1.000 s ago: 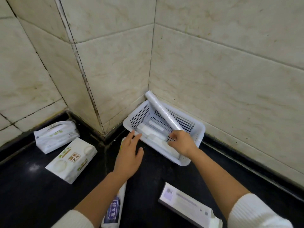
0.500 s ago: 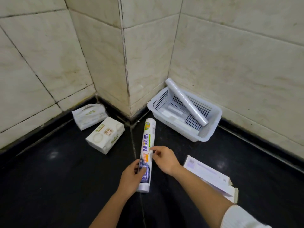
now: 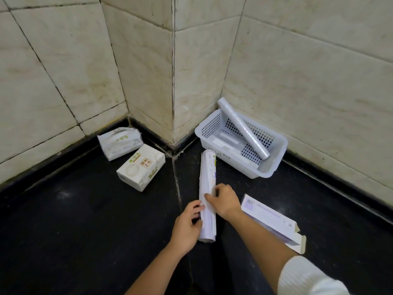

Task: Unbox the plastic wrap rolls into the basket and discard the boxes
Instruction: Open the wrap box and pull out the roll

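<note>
Fingers (image 3: 209, 199) of both hands — curled, gripping wrapped roll (image 3: 208, 184) | roll on floor (image 3: 85, 220)

Two tissue packs on black floor by wall corner: soft pack (image 3: 119, 143) against skirting, boxy pack (image 3: 141, 167) touching its front.

Two bare hands grip a long wrapped roll (image 3: 208, 194) lying on a dark floor (image 3: 74, 231): the left hand (image 3: 188, 225) at its near end, the right hand (image 3: 225, 201) across its middle. Beyond, a white basket (image 3: 274, 162) against the tiled wall holds a clear roll (image 3: 242, 130) leaning on its far rim. An open box (image 3: 274, 222) lies right; two tissue packs (image 3: 131, 158) lie left.
</note>
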Available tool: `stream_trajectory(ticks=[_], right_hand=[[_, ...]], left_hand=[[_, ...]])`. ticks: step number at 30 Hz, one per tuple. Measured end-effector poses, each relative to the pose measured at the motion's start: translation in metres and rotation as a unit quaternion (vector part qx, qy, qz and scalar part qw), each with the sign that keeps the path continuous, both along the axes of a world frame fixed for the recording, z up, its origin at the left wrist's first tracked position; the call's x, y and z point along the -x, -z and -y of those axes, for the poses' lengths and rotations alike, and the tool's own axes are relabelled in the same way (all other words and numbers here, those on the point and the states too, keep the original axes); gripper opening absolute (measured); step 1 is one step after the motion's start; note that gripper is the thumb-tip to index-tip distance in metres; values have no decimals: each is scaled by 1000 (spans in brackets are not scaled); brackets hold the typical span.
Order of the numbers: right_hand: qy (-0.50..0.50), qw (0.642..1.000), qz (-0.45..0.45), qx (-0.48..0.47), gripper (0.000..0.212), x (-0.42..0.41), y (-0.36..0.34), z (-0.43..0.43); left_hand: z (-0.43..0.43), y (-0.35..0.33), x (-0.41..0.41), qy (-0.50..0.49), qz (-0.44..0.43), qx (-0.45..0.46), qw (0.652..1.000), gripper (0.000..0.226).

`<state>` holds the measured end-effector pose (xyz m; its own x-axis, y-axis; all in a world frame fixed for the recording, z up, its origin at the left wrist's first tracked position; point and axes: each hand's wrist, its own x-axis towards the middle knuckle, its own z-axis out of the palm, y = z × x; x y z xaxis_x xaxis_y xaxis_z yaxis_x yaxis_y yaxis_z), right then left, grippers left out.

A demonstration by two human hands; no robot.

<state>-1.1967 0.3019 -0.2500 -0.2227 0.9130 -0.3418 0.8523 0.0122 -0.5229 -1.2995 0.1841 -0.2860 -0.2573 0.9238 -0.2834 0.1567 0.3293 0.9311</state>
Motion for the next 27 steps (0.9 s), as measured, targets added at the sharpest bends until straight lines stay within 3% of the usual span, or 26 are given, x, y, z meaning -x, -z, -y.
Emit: stream_trajectory(ticks=[3, 6, 9, 11, 13, 16, 20, 27], right_hand=[[-6, 1000, -5, 7, 53, -3, 4, 0], [-45, 997, 17, -54, 52, -4, 5, 1], [-151, 954, 168, -199, 46, -12, 8, -3], [-227, 913, 249, -228, 31, -16, 7, -7], [-231, 917, 262, -191, 21, -12, 7, -12], [-128, 963, 224, -73, 60, 2, 9, -18], [-38, 978, 204, 27, 93, 10, 22, -18], [5, 983, 112, 145, 100, -2, -4, -36]], left_hand=[[-6, 3, -4, -17, -6, -5, 1000, 56], [-8, 4, -5, -18, -24, -6, 1000, 58], [-8, 9, -2, -29, -37, 10, 999, 64], [-6, 12, 2, -33, -40, 20, 998, 71], [-6, 15, 6, -26, -38, 31, 998, 75], [-11, 16, 10, -2, -36, 56, 998, 76], [-15, 17, 15, 44, -36, 91, 994, 73], [-13, 7, 28, 161, -147, 125, 968, 71]])
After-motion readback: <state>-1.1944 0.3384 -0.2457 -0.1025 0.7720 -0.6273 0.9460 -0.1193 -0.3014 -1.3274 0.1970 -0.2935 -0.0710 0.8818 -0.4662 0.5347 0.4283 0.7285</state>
